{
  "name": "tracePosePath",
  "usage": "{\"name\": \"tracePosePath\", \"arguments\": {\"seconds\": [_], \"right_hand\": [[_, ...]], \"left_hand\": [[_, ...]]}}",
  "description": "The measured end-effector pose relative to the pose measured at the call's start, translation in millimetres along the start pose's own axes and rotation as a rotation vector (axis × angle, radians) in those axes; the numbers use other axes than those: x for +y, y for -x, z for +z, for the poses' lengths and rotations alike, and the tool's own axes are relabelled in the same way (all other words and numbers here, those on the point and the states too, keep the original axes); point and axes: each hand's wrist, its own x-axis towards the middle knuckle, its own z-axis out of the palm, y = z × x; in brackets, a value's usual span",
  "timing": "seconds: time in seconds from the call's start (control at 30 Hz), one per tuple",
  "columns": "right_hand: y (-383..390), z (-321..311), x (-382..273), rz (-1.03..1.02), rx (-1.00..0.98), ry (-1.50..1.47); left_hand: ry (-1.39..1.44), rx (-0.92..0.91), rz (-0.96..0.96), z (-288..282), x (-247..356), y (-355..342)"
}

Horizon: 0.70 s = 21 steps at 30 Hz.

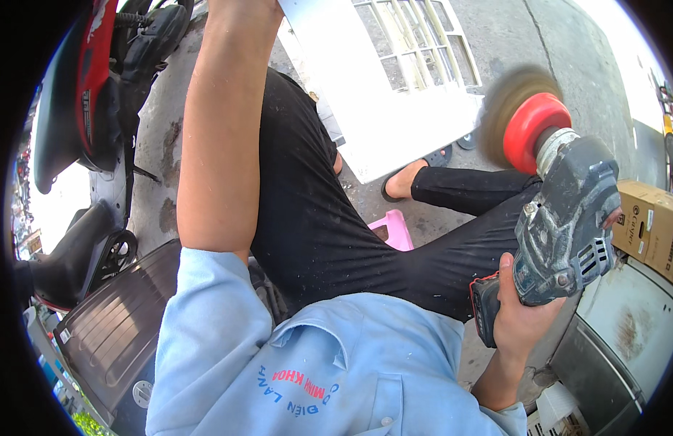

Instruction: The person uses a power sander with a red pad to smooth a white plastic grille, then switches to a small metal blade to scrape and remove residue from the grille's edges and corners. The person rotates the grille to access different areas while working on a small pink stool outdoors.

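Note:
In my right hand [524, 314] is a cordless angle grinder [569, 196], worn and dark, its handle and battery end gripped low down. It carries a red cup-like disc [536, 131] with a blurred brown wheel [514, 94] at its head, smeared as if spinning. The wheel is close to the right side of a large white panel [402, 134]; whether they touch I cannot tell. The panel slants in front of my legs, with a slatted grille [416, 43] behind it. My left forearm [224, 109] reaches up past the panel's left side, and its hand lies beyond the top edge.
A pink plastic stool [392, 229] shows between my black-trousered legs. To the left stand a red and black motorbike [96, 80] and a brown translucent lid [118, 320]. At right, a cardboard box [645, 225] rests on a scuffed whitish appliance [630, 312]. The ground is grey concrete.

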Motion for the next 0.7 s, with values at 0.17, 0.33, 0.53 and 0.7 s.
{"name": "tracePosePath", "arguments": {"seconds": [0.17,0.33,0.53,0.7], "right_hand": [[-5.5,5.4,-11.4,-0.038,-0.057,0.165],[-14.5,11.6,-25.3,-0.080,-0.090,0.241],[-9.1,12.0,-18.9,-0.189,-0.013,0.345],[-2.0,14.7,-17.8,-0.273,-0.025,0.264]], "left_hand": [[-0.037,0.015,0.051,2.1,5.3,3.7],[-0.073,0.108,-0.038,8.6,15.1,2.6],[-0.006,0.053,-0.022,2.9,3.3,1.5],[-0.088,0.118,-0.005,4.1,2.6,1.8]]}}
